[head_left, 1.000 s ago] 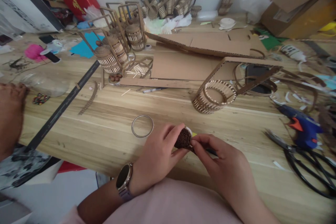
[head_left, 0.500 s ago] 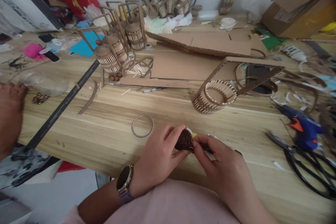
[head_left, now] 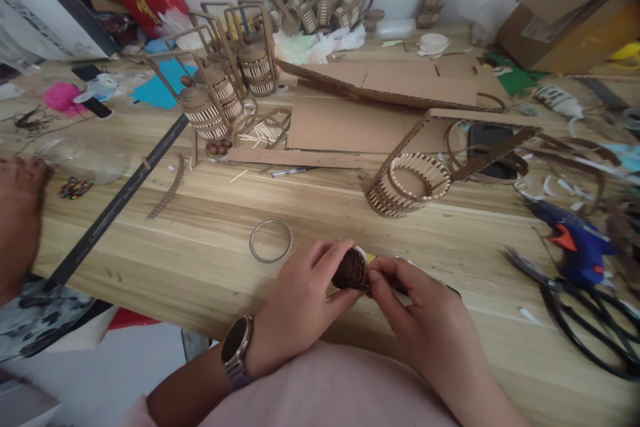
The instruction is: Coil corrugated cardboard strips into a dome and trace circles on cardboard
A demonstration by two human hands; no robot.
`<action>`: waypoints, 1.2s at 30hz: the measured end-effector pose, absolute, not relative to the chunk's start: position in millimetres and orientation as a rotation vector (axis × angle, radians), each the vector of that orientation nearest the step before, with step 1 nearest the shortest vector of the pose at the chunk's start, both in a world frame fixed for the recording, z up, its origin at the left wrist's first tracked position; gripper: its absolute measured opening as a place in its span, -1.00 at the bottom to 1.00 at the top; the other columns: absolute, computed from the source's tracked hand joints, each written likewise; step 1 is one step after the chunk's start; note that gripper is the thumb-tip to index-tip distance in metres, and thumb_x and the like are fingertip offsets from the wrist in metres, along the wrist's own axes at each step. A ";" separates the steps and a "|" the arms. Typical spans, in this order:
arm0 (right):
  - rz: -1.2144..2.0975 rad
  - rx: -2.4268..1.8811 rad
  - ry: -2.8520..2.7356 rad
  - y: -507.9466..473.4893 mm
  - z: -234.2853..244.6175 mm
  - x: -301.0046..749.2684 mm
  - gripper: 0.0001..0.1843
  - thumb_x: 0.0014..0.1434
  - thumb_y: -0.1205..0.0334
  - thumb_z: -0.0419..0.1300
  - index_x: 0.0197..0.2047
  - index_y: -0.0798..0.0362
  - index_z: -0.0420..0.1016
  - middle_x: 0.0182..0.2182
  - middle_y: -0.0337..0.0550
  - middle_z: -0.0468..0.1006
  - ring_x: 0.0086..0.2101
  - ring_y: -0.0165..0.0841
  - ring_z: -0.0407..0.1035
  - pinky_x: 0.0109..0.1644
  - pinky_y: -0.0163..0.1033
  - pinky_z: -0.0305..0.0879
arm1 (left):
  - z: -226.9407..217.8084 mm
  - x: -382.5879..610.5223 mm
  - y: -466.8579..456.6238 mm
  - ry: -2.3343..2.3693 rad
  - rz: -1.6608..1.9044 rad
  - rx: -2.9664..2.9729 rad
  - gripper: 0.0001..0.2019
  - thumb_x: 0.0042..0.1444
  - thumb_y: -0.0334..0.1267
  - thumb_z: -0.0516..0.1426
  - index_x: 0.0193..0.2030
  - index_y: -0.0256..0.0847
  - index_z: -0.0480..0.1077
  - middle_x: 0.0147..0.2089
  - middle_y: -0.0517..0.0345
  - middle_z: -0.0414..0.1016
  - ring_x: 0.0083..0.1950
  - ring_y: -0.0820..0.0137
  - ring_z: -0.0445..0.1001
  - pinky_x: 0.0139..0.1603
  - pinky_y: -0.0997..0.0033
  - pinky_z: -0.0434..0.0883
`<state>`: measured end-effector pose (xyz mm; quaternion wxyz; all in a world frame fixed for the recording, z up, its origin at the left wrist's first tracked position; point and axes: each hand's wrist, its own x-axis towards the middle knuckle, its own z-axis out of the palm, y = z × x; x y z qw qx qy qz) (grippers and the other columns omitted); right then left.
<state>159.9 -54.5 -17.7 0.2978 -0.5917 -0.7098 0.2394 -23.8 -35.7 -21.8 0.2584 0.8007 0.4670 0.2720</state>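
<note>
Between my hands, close to the table's front edge, is a small dark brown coil (head_left: 349, 269) that looks like rolled corrugated cardboard strip. My left hand (head_left: 309, 293) grips it between thumb and fingers. My right hand (head_left: 417, 307) pinches the coil's right edge with thumb and forefinger; the exact bit in that pinch is too small to make out. Partly hidden behind my right hand lies a dark tool with a yellow part (head_left: 370, 257). A thin grey ring (head_left: 271, 241) rests on the table left of the coil.
An open slatted basket with a tall square handle (head_left: 407, 183) stands ahead. To the right lie black scissors (head_left: 555, 290) and a blue glue gun (head_left: 583, 240). Cardboard sheets (head_left: 345, 123) and several finished baskets (head_left: 204, 113) are farther back. Another person's hand (head_left: 20, 213) rests at far left.
Both hands keep their hold on the brown coil, which has turned very slightly. Otherwise the scene looks the same.
</note>
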 end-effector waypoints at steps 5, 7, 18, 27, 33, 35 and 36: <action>0.721 -1.605 -1.818 -54.0 -14.7 159.8 -0.78 0.29 0.23 0.06 -0.29 -0.04 0.53 -0.46 -0.26 0.66 -0.49 -0.35 0.54 -0.41 -0.31 0.44 | -22.7 -24.1 -35.9 1.271 0.729 2.156 -0.51 0.15 -0.36 0.29 0.21 -0.25 0.31 -0.03 -0.05 0.53 -0.02 0.19 0.54 -0.03 0.19 0.51; 0.727 -1.584 -1.814 -54.3 -13.6 159.5 -0.79 0.29 0.22 0.07 -0.28 -0.05 0.54 -0.45 -0.26 0.66 -0.47 -0.35 0.55 -0.39 -0.31 0.45 | -23.0 -23.9 -35.4 1.277 0.721 2.158 -0.52 0.16 -0.35 0.28 0.21 -0.25 0.31 -0.03 -0.04 0.53 -0.02 0.19 0.53 -0.05 0.19 0.51; 0.842 -1.656 -1.832 -52.8 -12.9 166.6 -0.81 0.27 0.14 0.14 -0.27 -0.07 0.58 -0.41 -0.25 0.70 -0.44 -0.30 0.58 -0.40 -0.27 0.43 | -23.2 -24.1 -35.8 1.268 0.674 2.182 -0.54 0.20 -0.30 0.26 0.21 -0.19 0.29 0.00 -0.04 0.52 -0.01 0.16 0.53 -0.04 0.14 0.52; 0.334 -1.779 -1.862 -47.9 -11.4 185.3 -0.72 0.30 0.04 0.00 -0.36 -0.04 0.41 -0.58 -0.21 0.59 -0.64 -0.30 0.45 -0.58 -0.26 0.22 | -18.2 -22.6 -36.1 1.154 0.645 2.152 -0.53 0.15 -0.34 0.29 0.18 -0.14 0.31 0.04 0.01 0.52 0.06 0.20 0.51 0.05 0.17 0.50; -0.122 -1.995 -1.786 -45.4 -31.2 235.2 -0.73 0.23 0.05 0.01 -0.30 0.00 0.45 -0.36 -0.01 0.66 -0.45 -0.14 0.51 -0.43 -0.13 0.28 | -16.6 -22.1 -35.9 1.135 0.664 2.060 -0.49 0.08 -0.40 0.32 0.18 -0.14 0.34 0.08 0.01 0.53 0.08 0.21 0.51 0.09 0.20 0.48; -0.229 -1.935 -1.897 -48.2 -38.1 251.1 -0.69 0.27 0.12 -0.03 -0.26 0.04 0.50 -0.22 0.09 0.67 -0.31 -0.08 0.53 -0.30 -0.07 0.31 | -15.1 -21.3 -35.2 1.131 0.678 2.009 -0.48 0.06 -0.39 0.34 0.17 -0.13 0.35 0.07 0.03 0.54 0.07 0.22 0.51 0.11 0.20 0.47; -0.288 -1.947 -1.932 -50.2 -40.2 257.3 -0.67 0.29 0.14 -0.04 -0.25 0.05 0.52 -0.22 0.09 0.67 -0.28 -0.07 0.53 -0.26 -0.05 0.30 | -14.4 -21.1 -34.9 1.136 0.685 1.984 -0.48 0.05 -0.39 0.34 0.16 -0.14 0.36 0.06 0.04 0.55 0.06 0.23 0.51 0.11 0.20 0.47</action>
